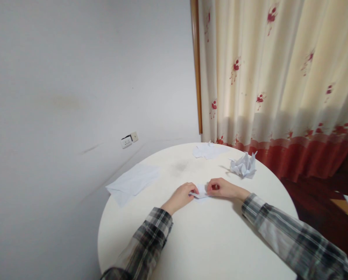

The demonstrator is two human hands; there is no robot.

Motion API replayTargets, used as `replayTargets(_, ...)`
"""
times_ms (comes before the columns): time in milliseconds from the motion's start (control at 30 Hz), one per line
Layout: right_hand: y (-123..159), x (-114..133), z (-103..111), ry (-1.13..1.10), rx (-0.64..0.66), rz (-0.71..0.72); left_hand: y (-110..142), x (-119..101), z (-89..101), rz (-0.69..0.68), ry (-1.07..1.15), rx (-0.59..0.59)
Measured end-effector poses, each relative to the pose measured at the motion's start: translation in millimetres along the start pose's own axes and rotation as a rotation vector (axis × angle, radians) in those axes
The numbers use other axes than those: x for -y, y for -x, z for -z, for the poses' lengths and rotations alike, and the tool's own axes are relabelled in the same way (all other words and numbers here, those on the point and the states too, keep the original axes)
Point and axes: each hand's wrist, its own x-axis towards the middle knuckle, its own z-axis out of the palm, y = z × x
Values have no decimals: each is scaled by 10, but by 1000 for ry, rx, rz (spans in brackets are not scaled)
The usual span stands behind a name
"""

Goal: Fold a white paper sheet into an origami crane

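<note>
Holding a small folded white paper (202, 191) between the left hand (182, 196) and the right hand (225, 188), on or just above the round white table (220, 241), nearer the body than the cluster of folded-paper figures (244, 165). Judging by look, weighing almost nothing and probably sliding easily on the smooth top; likely bending readily in a single layer, stiffening along the folds, and creasing or tearing under a hard tug. Calling, on that judgement, for a light hold at the layered edges, with flat fingertip pressure rather than a squeeze across the middle. Pinching the left edge in the left hand, with thumb and fingers nearly together and only the thin layers between. Touching the right edge with the curled fingers of the right hand, forming a small loop with thumb and forefinger; not showing clearly whether pinching the edge or merely pressing it. Showing also, well apart on the left, the loose white sheets (134, 181) and, near the far rim, the flat white paper pieces (203, 151).
</note>
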Motion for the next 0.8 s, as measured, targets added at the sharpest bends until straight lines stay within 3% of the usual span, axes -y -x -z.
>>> replayTargets(233, 18, -41, -3, 10, -25, 25, 18, 10, 81, -73, 219, 99)
replayTargets(400, 47, -57, -4, 25, -50, 17, 32, 31, 128, -33, 233, 125)
replayTargets(633, 65, -8, 7, 51, -37, 32, 17, 70, 84, 109, 261, 34)
replayTargets(800, 44, 7, 39, 76, -49, 9, -13, 146, 10, 152, 125, -85)
